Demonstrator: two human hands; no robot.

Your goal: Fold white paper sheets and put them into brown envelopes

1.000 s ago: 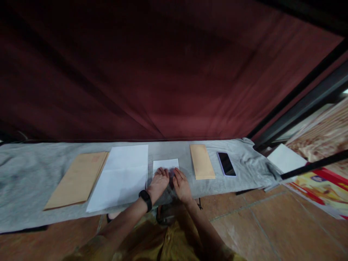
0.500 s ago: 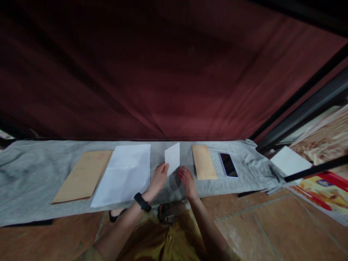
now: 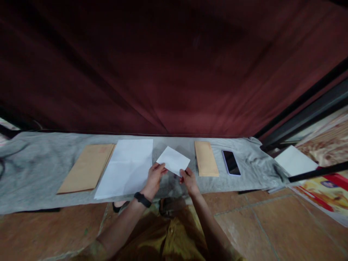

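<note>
A small folded white paper (image 3: pixel 173 160) is held tilted above the grey cloth (image 3: pixel 35 170). My left hand (image 3: pixel 154 177), with a black band on its wrist, pinches the paper's near left edge. My right hand (image 3: pixel 188 180) pinches its near right corner. Just left of the hands lies a large white sheet (image 3: pixel 126 167), with a stack of brown envelopes (image 3: pixel 88 166) beyond it. To the right lies a narrow brown envelope (image 3: pixel 206 163).
A dark phone (image 3: pixel 231 162) lies face up right of the narrow envelope. A dark red curtain (image 3: pixel 168 72) hangs behind the cloth. More white paper (image 3: pixel 295 160) and a colourful printed sheet (image 3: pixel 326 192) lie at the far right, on a tiled floor (image 3: pixel 258 224).
The folded paper lay flat under both hands, was lifted on edge by my left hand, and is now held up in both hands, turned crosswise.
</note>
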